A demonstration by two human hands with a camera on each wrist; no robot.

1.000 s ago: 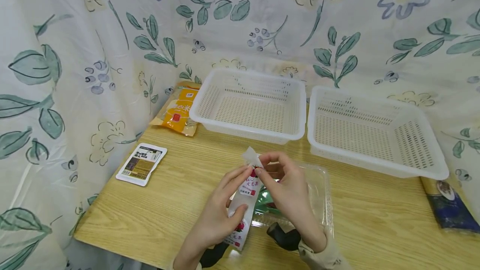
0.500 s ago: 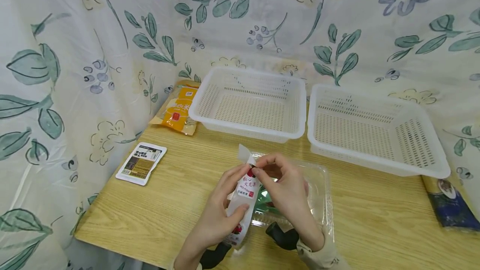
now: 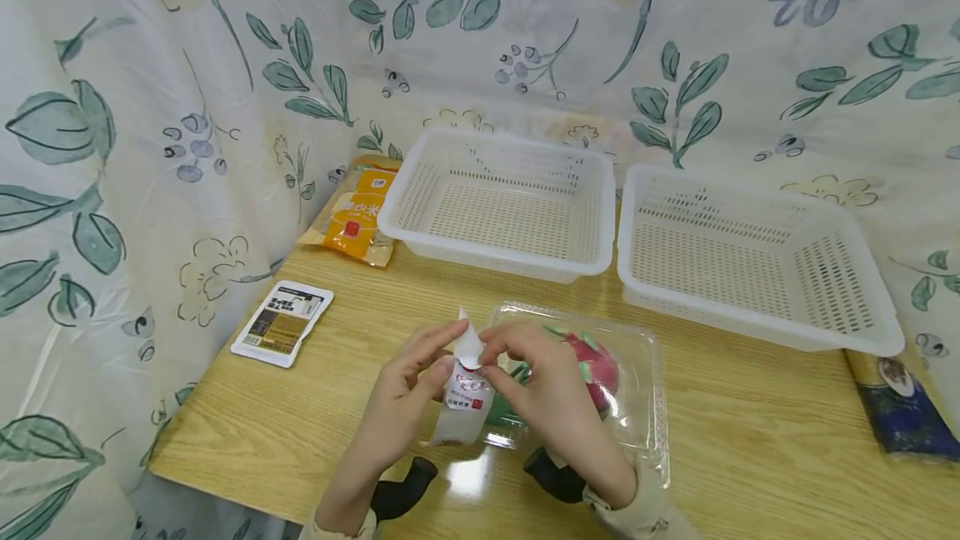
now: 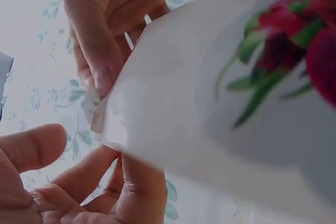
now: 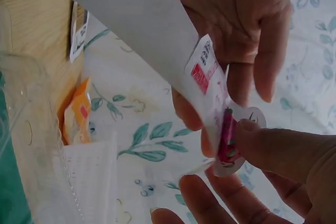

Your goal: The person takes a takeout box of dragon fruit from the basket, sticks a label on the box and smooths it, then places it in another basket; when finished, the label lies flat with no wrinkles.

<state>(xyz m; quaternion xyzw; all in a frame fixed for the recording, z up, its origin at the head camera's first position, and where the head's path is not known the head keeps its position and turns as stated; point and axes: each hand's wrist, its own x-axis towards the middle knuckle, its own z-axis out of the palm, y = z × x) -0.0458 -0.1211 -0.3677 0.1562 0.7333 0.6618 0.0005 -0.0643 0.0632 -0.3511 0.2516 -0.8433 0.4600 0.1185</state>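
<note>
A white strip of stickers (image 3: 461, 423) printed with dragon fruit hangs between the two hands. My right hand (image 3: 551, 390) pinches the edge of a sticker (image 5: 228, 135) between thumb and fingers; that edge stands away from the strip in the right wrist view. My left hand (image 3: 397, 398) holds the strip near its top from the left, fingers partly hidden behind it. In the left wrist view the left thumb (image 4: 37, 145) is apart from the paper. Behind the right hand, a pink dragon fruit (image 3: 600, 373) lies in a clear plastic clamshell box (image 3: 637, 433), partly covered by the hand.
Two white perforated baskets (image 3: 498, 261) (image 3: 750, 332) stand along the back. An orange rice bag (image 3: 356, 215) leans at the back left. A flat white packet (image 3: 281, 325) lies at left, and a dark blue bag (image 3: 903, 411) at right. Black wrist mounts (image 3: 405, 488) hang under both wrists.
Both hands and the strip have moved left, uncovering the dragon fruit in the box. The strip's upper part has bent, and the left thumb has come up toward its top.
</note>
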